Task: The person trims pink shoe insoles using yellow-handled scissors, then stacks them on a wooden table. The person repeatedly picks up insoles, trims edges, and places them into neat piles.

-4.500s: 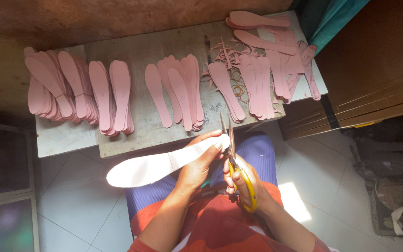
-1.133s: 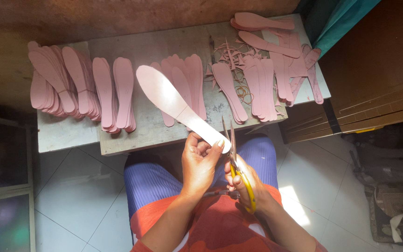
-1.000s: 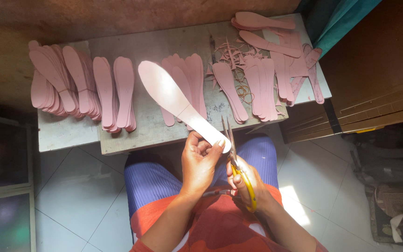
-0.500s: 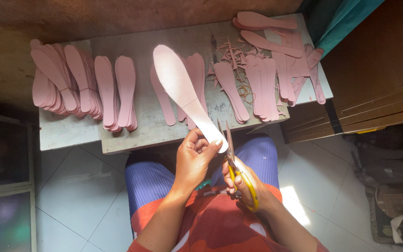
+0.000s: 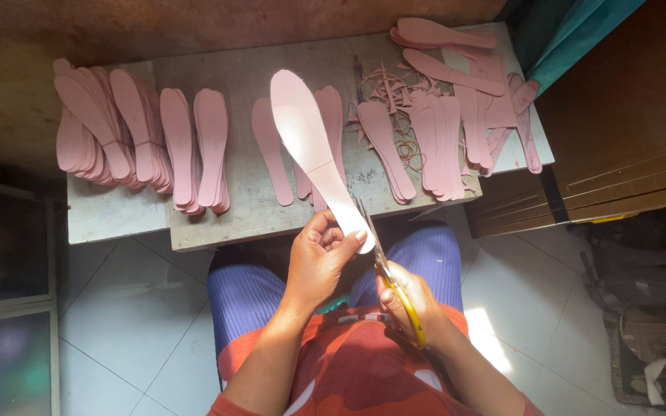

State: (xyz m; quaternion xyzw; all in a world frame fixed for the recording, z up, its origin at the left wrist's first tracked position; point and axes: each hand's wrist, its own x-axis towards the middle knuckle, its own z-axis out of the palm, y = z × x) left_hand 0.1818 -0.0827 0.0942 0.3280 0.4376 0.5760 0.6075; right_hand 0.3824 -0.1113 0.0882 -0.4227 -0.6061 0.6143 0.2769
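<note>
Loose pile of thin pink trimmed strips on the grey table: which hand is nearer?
Right. The right hand, gripping yellow-handled scissors, sits below the strips; the left hand, holding a pink sole-shaped insole, is further left.

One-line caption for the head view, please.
Left hand holds a pink insole while right hand trims it with yellow-handled scissors.
</note>
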